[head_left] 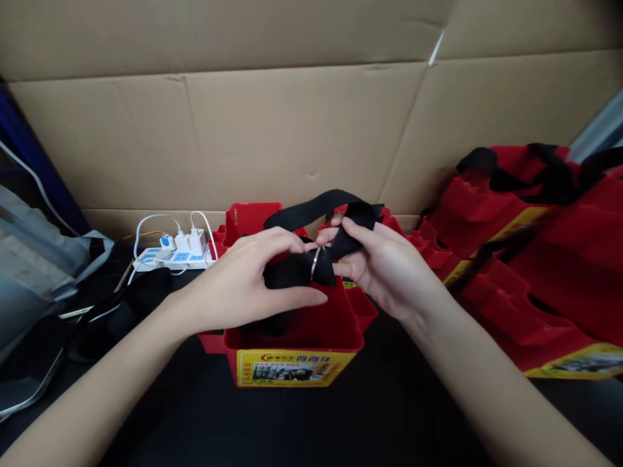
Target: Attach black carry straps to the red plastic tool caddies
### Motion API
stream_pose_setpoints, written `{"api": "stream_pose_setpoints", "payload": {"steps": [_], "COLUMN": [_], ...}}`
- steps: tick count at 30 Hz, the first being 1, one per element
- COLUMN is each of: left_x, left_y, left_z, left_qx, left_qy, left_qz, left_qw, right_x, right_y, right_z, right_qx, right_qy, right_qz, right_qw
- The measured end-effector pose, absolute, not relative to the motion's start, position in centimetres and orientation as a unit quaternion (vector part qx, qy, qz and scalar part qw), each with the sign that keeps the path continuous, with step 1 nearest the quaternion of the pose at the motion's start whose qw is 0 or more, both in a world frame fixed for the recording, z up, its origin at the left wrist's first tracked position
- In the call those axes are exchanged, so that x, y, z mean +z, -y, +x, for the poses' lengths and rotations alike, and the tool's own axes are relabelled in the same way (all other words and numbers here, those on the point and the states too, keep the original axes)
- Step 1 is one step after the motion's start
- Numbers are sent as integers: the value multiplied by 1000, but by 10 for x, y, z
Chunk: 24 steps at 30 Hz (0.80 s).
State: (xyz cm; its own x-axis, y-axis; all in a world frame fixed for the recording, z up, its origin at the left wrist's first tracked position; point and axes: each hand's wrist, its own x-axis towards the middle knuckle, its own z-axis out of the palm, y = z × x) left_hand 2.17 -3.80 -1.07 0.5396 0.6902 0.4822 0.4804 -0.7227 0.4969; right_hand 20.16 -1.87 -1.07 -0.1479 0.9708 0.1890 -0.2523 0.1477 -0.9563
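Both hands work on a black webbing strap (318,206) above a red plastic box (296,340) with a yellow printed label (295,369) on its front. A thin metal ring or buckle (315,264) sits on the strap between the hands. My left hand (248,279) is curled round the strap from the left, its index finger near the metal piece and its thumb stretched below. On the other side my right hand (377,259) pinches the strap between thumb and fingers. Part of the strap hangs into the box, and the hands hide some of it.
More red boxes (506,240) with black straps stand on the right. At the left, a white power strip (175,259) holds several plugs with cables. A grey plastic bag (39,259) lies at the far left. Cardboard (292,130) forms the back wall behind the black table (302,428).
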Motion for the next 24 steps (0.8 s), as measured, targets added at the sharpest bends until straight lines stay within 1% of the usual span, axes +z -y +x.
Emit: {"api": "stream_pose_setpoints", "payload": {"steps": [3, 5, 8, 10, 12, 14, 15, 17, 19, 21, 24], "left_x": [-21, -26, -30, -30, -30, -30, -30, -30, -29, -28, -27], "left_y": [25, 17, 11, 9, 7, 6, 6, 6, 6, 7, 9], "left_z": [24, 23, 22, 20, 19, 17, 17, 17, 17, 17, 17], "left_qx": [384, 387, 374, 370, 369, 369, 367, 358, 347, 343, 344], "left_qy": [-324, -325, -349, -364, -375, -385, -390, -397, -392, -378, -342], "left_qz": [829, 814, 813, 811, 809, 807, 806, 806, 807, 803, 766], "left_qw": [245, 285, 279, 271, 262, 254, 252, 255, 272, 309, 422], "right_x": [-11, -12, -15, -17, -17, -16, -15, -15, -16, -18, -20], "right_y": [18, 19, 20, 20, 20, 22, 23, 25, 27, 27, 26], "right_z": [203, 205, 206, 208, 210, 213, 214, 215, 214, 211, 206], "right_qx": [554, 518, 448, 407, 312, 165, 94, 9, -18, -23, 3], "right_qy": [538, 599, 705, 739, 760, 769, 768, 775, 809, 848, 861], "right_qz": [-349, -357, -377, -408, -472, -531, -542, -518, -455, -396, -365], "right_qw": [531, 495, 400, 348, 320, 315, 326, 362, 371, 353, 353]}}
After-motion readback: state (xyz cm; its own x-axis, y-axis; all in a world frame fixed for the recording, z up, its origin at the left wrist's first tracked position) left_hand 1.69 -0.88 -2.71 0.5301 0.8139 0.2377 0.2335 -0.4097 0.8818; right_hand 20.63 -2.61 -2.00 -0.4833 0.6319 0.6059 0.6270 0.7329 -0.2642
